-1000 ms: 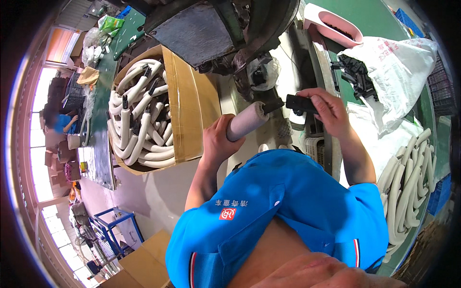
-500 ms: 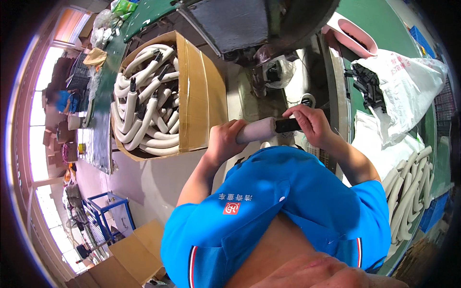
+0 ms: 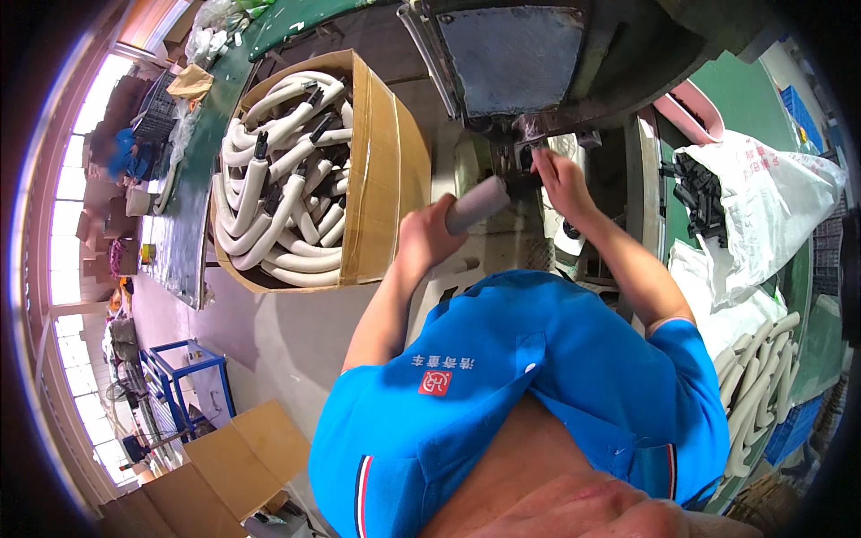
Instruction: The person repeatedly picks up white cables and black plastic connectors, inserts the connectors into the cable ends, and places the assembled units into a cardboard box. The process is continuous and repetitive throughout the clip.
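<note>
My left hand (image 3: 428, 237) is wrapped round a light grey foam-covered tube (image 3: 477, 204), which tilts up toward the right. From the tube's far end sticks a black plastic piece (image 3: 522, 185). The fingers of my right hand (image 3: 561, 186) are closed on that piece, just under the head of a dark metal machine (image 3: 509, 63). Part of the black piece lies behind my fingers, and I cannot make out whether it touches the machine.
A cardboard box (image 3: 390, 170) at the left holds several curved foam tubes with black ends. At the right, a white sack (image 3: 776, 193) spills black plastic pieces (image 3: 700, 193) on a green table, near a pink bin (image 3: 691, 109). More pale tubes (image 3: 758, 377) lie at the lower right.
Both hands have moved forward with the tube and black piece, closer to the machine head. The tube now tilts more steeply upward to the right. The whole view has shifted slightly.
</note>
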The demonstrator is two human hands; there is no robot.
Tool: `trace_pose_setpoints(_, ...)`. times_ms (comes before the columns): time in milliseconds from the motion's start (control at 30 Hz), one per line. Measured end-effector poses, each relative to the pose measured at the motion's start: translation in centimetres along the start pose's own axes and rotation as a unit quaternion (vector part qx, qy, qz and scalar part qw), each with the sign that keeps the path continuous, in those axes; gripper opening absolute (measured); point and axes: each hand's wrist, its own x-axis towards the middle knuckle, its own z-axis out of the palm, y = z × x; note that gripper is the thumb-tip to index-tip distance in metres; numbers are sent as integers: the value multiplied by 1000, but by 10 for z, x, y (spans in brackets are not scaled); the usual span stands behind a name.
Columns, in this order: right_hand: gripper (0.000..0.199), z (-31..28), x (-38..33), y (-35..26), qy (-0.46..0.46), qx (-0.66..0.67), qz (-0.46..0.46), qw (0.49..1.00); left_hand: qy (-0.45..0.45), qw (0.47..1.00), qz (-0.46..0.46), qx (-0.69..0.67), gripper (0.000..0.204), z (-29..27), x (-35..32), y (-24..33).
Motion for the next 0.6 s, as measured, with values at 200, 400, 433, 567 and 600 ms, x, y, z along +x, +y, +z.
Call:
trace_pose_setpoints(200, 29, 10, 49, 37, -39, -284, -79, 955, 42, 999, 22, -4, 40, -15, 43, -9)
trace_pose_setpoints(400, 43, 25, 44, 79, 15, -723, -304, 620, -33, 999, -13, 4, 41, -20, 48, -6)
trace_pose_setpoints(433, 42, 32, 45, 97, -13, -602, -206, 771, -41, 999, -11, 1, 41, -19, 50, -6)
trace_pose_setpoints(567, 39, 25, 61, 36, -103, 100, 345, 928, -65, 996, -50, 42, 49, 6, 53, -33)
trace_pose_setpoints(600, 36, 14, 65, 39, -123, 188, 345, 911, -60, 996, -40, 47, 46, 4, 53, -32)
